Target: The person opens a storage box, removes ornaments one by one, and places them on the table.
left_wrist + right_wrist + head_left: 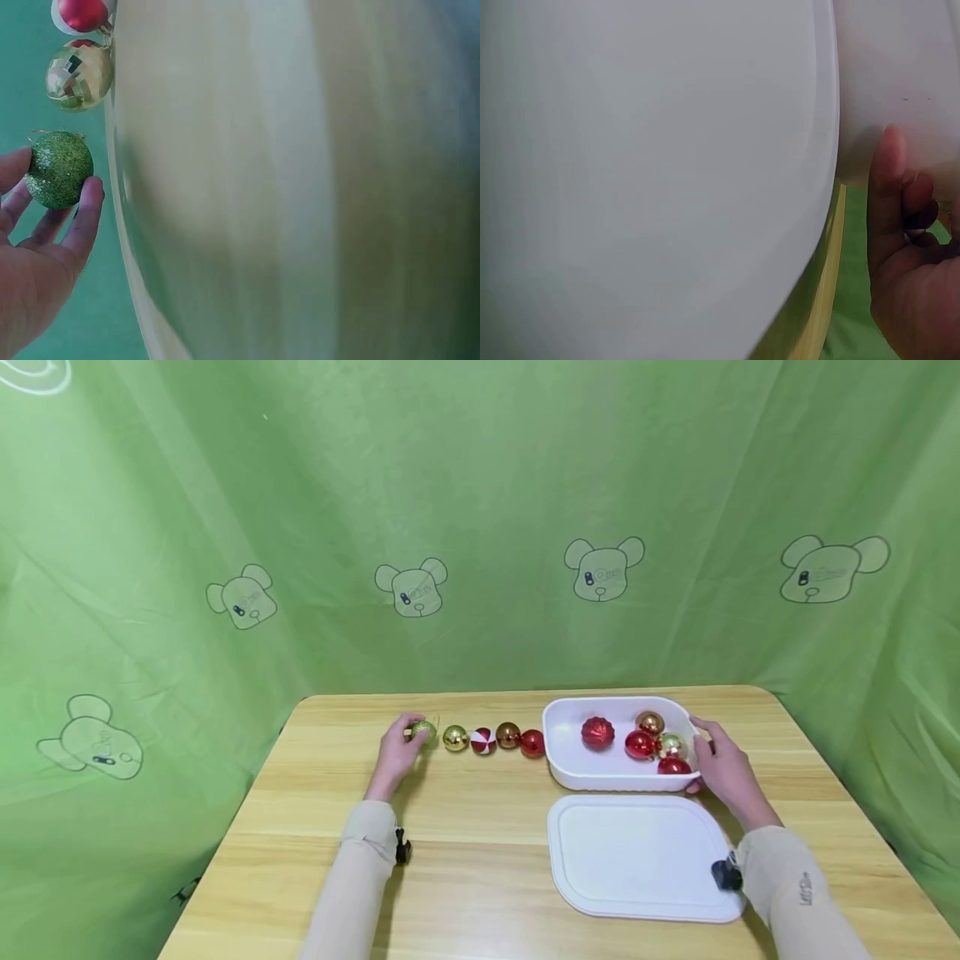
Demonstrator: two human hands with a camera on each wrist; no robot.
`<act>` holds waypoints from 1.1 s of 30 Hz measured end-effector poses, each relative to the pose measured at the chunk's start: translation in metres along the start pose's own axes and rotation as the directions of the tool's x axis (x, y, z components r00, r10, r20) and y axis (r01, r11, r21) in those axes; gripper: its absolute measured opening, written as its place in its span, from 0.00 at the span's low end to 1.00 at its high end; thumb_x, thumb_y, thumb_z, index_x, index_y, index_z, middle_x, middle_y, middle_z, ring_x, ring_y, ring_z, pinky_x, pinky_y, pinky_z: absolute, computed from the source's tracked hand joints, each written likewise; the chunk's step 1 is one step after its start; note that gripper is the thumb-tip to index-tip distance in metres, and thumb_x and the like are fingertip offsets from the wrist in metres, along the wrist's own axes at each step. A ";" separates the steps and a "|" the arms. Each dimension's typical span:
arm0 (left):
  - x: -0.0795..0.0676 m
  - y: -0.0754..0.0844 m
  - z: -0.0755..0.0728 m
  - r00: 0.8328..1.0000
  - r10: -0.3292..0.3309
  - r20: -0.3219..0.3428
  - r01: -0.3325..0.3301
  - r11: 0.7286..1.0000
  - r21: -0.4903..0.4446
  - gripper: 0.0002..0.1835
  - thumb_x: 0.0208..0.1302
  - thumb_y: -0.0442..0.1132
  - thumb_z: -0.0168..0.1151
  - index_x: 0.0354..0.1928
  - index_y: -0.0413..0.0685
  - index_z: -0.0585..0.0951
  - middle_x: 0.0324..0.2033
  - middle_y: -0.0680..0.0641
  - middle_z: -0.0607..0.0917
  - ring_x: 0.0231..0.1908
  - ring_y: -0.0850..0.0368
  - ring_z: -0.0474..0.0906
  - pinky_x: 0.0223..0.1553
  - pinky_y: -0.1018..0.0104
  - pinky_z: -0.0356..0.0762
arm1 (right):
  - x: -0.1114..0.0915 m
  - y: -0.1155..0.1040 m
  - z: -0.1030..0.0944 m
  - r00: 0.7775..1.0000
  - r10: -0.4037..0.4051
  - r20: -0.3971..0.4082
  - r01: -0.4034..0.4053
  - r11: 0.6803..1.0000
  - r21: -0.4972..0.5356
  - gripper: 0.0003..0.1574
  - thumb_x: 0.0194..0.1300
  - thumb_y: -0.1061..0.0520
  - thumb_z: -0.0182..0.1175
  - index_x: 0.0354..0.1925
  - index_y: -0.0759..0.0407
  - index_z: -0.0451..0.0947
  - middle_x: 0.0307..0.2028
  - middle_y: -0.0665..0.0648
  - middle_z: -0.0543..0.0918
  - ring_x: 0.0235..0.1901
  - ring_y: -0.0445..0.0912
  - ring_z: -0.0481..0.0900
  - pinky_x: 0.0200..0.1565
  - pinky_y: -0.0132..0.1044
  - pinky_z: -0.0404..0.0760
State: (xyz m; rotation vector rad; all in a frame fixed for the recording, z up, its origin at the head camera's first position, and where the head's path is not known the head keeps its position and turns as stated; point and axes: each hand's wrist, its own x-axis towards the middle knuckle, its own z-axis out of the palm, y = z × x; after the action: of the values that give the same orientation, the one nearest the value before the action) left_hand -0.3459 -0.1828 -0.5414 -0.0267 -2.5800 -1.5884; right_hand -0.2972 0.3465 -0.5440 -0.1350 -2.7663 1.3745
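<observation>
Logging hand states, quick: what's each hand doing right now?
Left hand: closed, holding the green glittery ball.
Right hand: closed, gripping the right end of the white box.

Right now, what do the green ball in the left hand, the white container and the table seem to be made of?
Green ball: perhaps plastic or foam under glitter, since its surface is grainy and sparkles.
White container: probably plastic, with a smooth, satin finish and rounded, moulded-looking corners.
Table: wood or wood-look laminate; grain bands show, but not which.
</observation>
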 end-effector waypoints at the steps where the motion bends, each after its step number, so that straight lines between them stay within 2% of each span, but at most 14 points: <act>1: 0.000 0.000 0.001 1.000 -0.001 -0.002 0.001 1.000 0.002 0.21 0.75 0.36 0.60 0.66 0.39 0.76 0.63 0.34 0.78 0.61 0.36 0.78 0.65 0.45 0.78 | 0.000 0.000 0.000 1.000 0.004 0.000 -0.004 1.000 0.000 0.36 0.85 0.47 0.34 0.83 0.54 0.46 0.43 0.75 0.76 0.22 0.51 0.82 0.24 0.44 0.88; 9: 0.001 -0.004 0.005 1.000 -0.004 0.011 0.004 1.000 0.014 0.20 0.75 0.35 0.60 0.65 0.38 0.76 0.63 0.34 0.78 0.61 0.36 0.79 0.65 0.46 0.78 | 0.000 0.001 0.000 1.000 0.002 0.000 -0.002 1.000 0.009 0.36 0.85 0.47 0.33 0.83 0.55 0.46 0.46 0.77 0.75 0.23 0.52 0.82 0.25 0.44 0.88; 17: 0.003 -0.005 0.006 1.000 0.011 0.009 -0.012 0.999 0.032 0.20 0.73 0.34 0.62 0.63 0.39 0.77 0.63 0.34 0.78 0.62 0.37 0.77 0.68 0.46 0.76 | 0.000 0.001 0.000 1.000 -0.003 -0.003 0.003 1.000 0.015 0.36 0.85 0.47 0.34 0.83 0.55 0.46 0.45 0.76 0.75 0.22 0.52 0.82 0.25 0.45 0.89; 22: 0.003 -0.004 0.007 1.000 -0.004 0.023 0.004 0.999 0.034 0.20 0.72 0.34 0.63 0.64 0.39 0.77 0.64 0.34 0.78 0.62 0.37 0.77 0.68 0.46 0.75 | 0.000 0.000 0.000 1.000 0.000 -0.002 0.000 1.000 0.020 0.36 0.85 0.47 0.34 0.83 0.54 0.46 0.44 0.76 0.75 0.22 0.52 0.82 0.25 0.45 0.89; 33: 0.002 -0.004 0.010 1.000 -0.014 0.028 0.013 0.998 0.059 0.21 0.70 0.31 0.64 0.63 0.38 0.78 0.63 0.33 0.77 0.59 0.37 0.79 0.65 0.45 0.78 | 0.000 0.001 0.002 1.000 0.008 -0.002 -0.008 1.000 0.019 0.36 0.85 0.47 0.34 0.83 0.54 0.46 0.43 0.75 0.76 0.22 0.52 0.83 0.25 0.45 0.88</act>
State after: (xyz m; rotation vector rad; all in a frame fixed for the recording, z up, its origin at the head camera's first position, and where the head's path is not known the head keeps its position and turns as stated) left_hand -0.3493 -0.1757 -0.5498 -0.0269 -2.6527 -1.5264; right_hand -0.2973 0.3455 -0.5458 -0.1471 -2.7534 1.4020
